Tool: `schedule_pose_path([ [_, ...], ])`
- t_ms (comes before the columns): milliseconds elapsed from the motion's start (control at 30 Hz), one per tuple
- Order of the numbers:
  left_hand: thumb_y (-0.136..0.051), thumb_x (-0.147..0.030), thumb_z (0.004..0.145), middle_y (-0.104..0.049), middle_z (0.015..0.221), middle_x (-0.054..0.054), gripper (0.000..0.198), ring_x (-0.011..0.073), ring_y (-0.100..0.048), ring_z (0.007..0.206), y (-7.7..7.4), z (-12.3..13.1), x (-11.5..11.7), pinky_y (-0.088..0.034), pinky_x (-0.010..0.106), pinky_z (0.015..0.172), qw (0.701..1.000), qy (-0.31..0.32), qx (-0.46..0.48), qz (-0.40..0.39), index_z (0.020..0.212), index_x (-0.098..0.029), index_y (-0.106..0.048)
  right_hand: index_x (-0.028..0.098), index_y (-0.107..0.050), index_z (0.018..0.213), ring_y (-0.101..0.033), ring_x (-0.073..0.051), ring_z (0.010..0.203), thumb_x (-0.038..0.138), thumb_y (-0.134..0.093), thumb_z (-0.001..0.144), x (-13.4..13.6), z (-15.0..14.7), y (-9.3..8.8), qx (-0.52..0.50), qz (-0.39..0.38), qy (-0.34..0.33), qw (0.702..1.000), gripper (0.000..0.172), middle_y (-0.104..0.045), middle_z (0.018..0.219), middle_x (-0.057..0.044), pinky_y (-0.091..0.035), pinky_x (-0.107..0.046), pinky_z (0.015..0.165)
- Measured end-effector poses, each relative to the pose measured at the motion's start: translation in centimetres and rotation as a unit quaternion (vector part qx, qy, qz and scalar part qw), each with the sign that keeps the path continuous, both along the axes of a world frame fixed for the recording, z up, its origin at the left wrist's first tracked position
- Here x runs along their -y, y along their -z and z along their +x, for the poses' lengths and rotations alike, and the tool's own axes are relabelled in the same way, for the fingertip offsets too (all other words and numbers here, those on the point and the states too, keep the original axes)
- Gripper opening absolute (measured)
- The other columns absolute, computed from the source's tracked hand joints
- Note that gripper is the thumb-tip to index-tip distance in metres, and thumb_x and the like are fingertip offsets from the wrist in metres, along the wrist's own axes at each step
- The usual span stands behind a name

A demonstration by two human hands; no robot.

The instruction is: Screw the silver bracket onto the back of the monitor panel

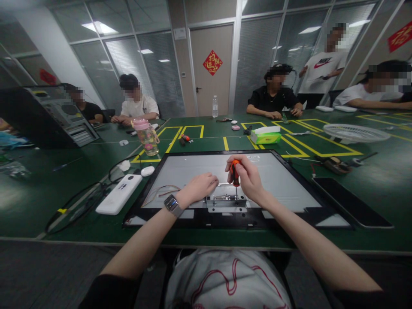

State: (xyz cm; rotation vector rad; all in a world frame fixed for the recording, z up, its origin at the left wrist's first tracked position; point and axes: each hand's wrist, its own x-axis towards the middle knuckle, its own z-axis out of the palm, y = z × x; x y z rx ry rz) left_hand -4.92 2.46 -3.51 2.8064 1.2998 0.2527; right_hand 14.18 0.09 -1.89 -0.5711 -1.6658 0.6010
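Observation:
A flat display panel [189,165] with a black frame lies on the table in front of me, its grey-white back upward. A metal bracket [227,209] sits at the panel's near edge, in the middle. My right hand [249,174] is closed round an orange and black screwdriver [236,171], held upright with its shaft down at the right part of the bracket. My left hand [201,189] rests at the bracket's left end with fingers curled against it; the thumb is hidden. Thin wires [161,189] run over the panel, left of the bracket.
A white power bank [119,195], a black cable [72,210] and a pink-lidded bottle [146,137] lie or stand left. On the right are a black phone-like slab [350,201] and a white round rack [355,133]. A green tissue pack [265,136] lies beyond the panel. Several people sit opposite.

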Motion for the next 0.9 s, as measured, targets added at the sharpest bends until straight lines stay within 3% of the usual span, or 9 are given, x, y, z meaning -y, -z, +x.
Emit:
schedule_pose_path([
  [100,-0.037,-0.029,0.103,-0.066,0.098,0.008,0.031,0.0215,-0.064,0.089,0.0,0.0,0.0,-0.049,0.031,0.080,1.000,-0.002,0.000,-0.005,0.104,-0.017,-0.066,0.022,-0.057,0.092,-0.065,-0.014,0.064,0.040,-0.049,0.097,-0.3,0.2,-0.6,-0.052,-0.093,-0.091,0.990,0.020,-0.062,0.078,0.000,-0.056,-0.029,0.063],
  [200,-0.037,-0.028,0.103,-0.066,0.100,0.009,0.032,0.0216,-0.065,0.091,0.0,0.0,0.0,-0.049,0.031,0.082,1.000,-0.001,0.008,-0.009,0.105,-0.017,-0.066,0.021,-0.061,0.081,-0.065,-0.016,0.076,0.044,-0.063,0.090,-0.7,0.6,-1.0,-0.064,-0.101,-0.083,0.989,0.024,-0.060,0.078,0.001,-0.055,-0.030,0.072],
  [367,-0.036,-0.029,0.103,-0.066,0.098,0.009,0.032,0.0217,-0.065,0.090,0.0,0.0,-0.2,-0.049,0.031,0.082,1.000,0.007,0.007,-0.004,0.104,-0.016,-0.066,0.021,-0.064,0.102,-0.061,-0.016,0.069,0.048,-0.054,0.095,-1.0,0.7,-1.1,-0.071,-0.131,-0.128,0.981,0.029,-0.061,0.076,-0.001,-0.054,-0.032,0.071],
  [567,-0.037,-0.028,0.103,-0.066,0.098,0.009,0.032,0.0211,-0.064,0.091,0.2,0.0,-0.2,-0.049,0.030,0.083,1.000,0.000,0.007,-0.005,0.105,-0.016,-0.066,0.022,-0.065,0.079,-0.062,-0.018,0.080,0.052,-0.065,0.087,-0.8,0.6,-1.1,-0.091,-0.116,-0.086,0.985,0.030,-0.062,0.082,-0.002,-0.055,-0.034,0.078],
  [767,-0.035,-0.029,0.103,-0.066,0.099,0.010,0.034,0.0218,-0.064,0.091,0.0,0.0,-0.1,-0.049,0.031,0.082,1.000,0.007,-0.004,-0.001,0.107,-0.016,-0.066,0.022,-0.065,0.093,-0.062,-0.017,0.069,0.049,-0.059,0.092,-0.7,0.7,-1.4,-0.104,-0.149,-0.130,0.975,0.027,-0.062,0.073,-0.001,-0.056,-0.035,0.073],
  [900,-0.035,-0.028,0.103,-0.066,0.100,0.010,0.034,0.0217,-0.064,0.092,0.0,0.0,-0.1,-0.049,0.031,0.082,1.000,0.009,-0.005,-0.001,0.107,-0.016,-0.066,0.022,-0.062,0.086,-0.062,-0.018,0.071,0.050,-0.056,0.092,-0.4,0.4,-1.4,-0.102,-0.144,-0.110,0.978,0.029,-0.063,0.075,-0.002,-0.056,-0.035,0.072],
])
